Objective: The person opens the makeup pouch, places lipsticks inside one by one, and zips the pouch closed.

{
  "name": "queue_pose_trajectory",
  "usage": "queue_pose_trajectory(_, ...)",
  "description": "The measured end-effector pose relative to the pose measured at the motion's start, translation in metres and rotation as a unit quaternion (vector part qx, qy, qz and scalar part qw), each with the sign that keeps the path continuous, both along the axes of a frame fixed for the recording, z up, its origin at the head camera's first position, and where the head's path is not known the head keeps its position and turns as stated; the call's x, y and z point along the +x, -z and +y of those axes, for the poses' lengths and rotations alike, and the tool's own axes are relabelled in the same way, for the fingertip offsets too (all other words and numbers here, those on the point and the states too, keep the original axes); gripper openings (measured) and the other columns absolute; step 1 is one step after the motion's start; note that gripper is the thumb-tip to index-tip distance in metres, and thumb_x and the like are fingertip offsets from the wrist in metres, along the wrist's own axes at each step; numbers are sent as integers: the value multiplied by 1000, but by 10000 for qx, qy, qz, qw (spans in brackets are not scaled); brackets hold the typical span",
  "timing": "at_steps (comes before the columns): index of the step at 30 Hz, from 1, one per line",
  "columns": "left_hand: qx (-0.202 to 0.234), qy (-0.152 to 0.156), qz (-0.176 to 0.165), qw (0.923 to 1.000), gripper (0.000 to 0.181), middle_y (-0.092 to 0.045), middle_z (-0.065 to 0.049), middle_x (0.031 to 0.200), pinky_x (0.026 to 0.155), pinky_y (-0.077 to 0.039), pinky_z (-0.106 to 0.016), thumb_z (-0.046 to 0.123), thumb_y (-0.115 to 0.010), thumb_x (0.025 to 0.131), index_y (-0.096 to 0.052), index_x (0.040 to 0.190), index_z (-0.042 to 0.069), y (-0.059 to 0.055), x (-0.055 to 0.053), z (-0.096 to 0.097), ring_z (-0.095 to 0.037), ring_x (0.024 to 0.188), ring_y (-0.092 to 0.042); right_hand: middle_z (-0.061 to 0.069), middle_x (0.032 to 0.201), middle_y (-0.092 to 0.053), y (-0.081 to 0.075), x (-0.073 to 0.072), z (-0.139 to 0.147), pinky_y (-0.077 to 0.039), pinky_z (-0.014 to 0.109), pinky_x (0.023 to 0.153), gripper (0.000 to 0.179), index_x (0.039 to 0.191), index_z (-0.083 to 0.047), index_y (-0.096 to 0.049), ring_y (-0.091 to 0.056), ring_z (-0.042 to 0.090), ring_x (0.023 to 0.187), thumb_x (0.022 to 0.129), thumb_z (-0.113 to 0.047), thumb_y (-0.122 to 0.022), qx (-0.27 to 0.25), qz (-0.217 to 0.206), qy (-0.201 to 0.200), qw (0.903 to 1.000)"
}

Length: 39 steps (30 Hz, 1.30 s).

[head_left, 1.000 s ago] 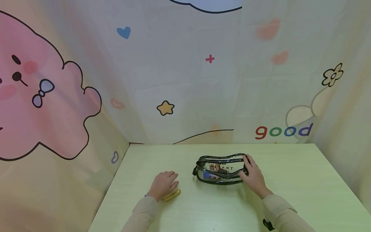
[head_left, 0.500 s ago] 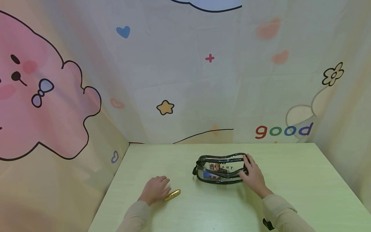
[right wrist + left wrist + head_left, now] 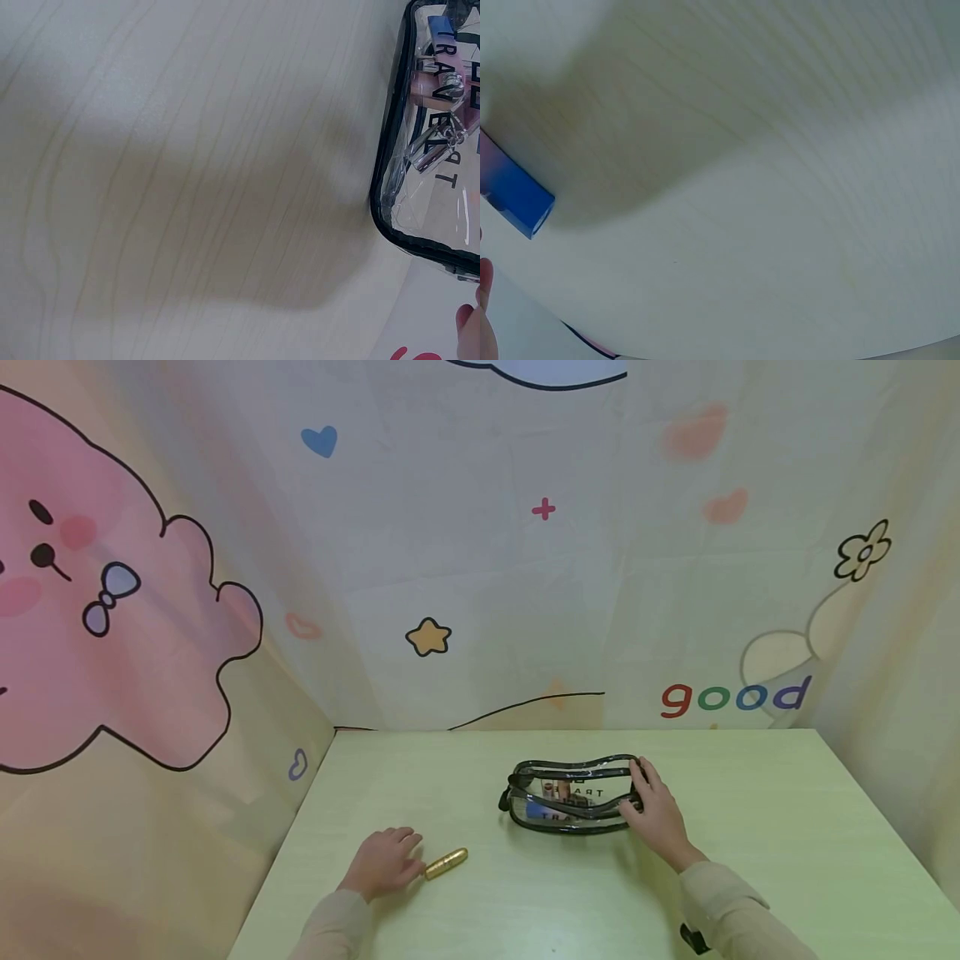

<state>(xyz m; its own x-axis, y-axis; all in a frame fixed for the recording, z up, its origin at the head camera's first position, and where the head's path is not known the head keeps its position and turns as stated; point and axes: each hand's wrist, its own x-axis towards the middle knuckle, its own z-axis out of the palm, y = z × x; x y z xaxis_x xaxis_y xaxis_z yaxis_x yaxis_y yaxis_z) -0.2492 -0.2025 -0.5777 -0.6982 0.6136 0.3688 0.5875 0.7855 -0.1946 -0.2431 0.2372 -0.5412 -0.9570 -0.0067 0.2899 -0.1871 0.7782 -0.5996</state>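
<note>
Long-sleeved in beige, bare-handed

Left sleeve (image 3: pixel 333 922) was plain pale beige, ran down to the wrist. Right sleeve (image 3: pixel 742 914) matched it; its cuff (image 3: pixel 716 887) looked wide, folded back and a bit loose, with an edge line across. Both looked matte, lightly creased. Left hand (image 3: pixel 381 862) and right hand (image 3: pixel 658 818) were bare. Small black piece (image 3: pixel 694 939) showed along the right sleeve's left side, near end; couldn't tell if worn.

wall cloth (image 3: pixel 487 552) reads "good"; clear pouch (image 3: pixel 576 811) reads "tra", other letters unclear.
</note>
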Motion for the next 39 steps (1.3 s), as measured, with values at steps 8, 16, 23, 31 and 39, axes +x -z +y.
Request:
queue_pose_trajectory(8, -38, -226, -334, 9992, 34, -63, 1, 94, 64, -48, -32, 42, -61, 75, -63, 95, 16, 4, 7, -8, -16, 78, -59, 22, 143, -18, -1, 1, 0, -27, 60, 92, 65, 139, -1, -22, -27, 44, 124, 82, -19, -46, 17, 38, 4, 10000)
queue_pose_trajectory(16, -61, -343, -546, 9979, 31, -61, 2, 90, 60, -46, -31, 44, -62, 75, -62, 92, 18, 10, 13, -19, -14, 71, -57, 22, 144, -17, -1, 0, 0, -26, 60, 93, 65, 139, -1, -21, -26, 44, 125, 82, -19, -46, 3, 7, -4, 10000)
queue_pose_trajectory(23, -113, -432, -794, 9958, 28, -60, 2, 89, 58, -45, -30, 38, -62, 75, -61, 93, 17, 10, 16, -25, -14, 69, -57, 24, 142, -20, -1, 0, -1, -28, 61, 91, 64, 138, 1, -24, -28, 45, 123, 81, -18, -47, 5, 153, 25, 9999)
queue_pose_trajectory(31, -202, -461, -908, 9946, 23, -60, 1, 90, 58, -45, -31, 32, -63, 75, -60, 91, 16, 10, 17, -27, -15, 70, -57, 24, 143, -18, -2, 0, -2, -28, 60, 93, 64, 138, 0, -23, -27, 45, 124, 82, -18, -46, 53, 86, 40, 9999)
queue_pose_trajectory(39, -225, -654, -1372, 9881, 27, -60, -2, 93, 63, -47, -32, 25, -62, 73, -61, 96, 12, 10, 16, -32, -17, 75, -57, 23, 143, -17, -3, 1, -2, -27, 61, 93, 64, 138, 1, -23, -26, 44, 125, 82, -18, -46, 0, 16, 20, 10000)
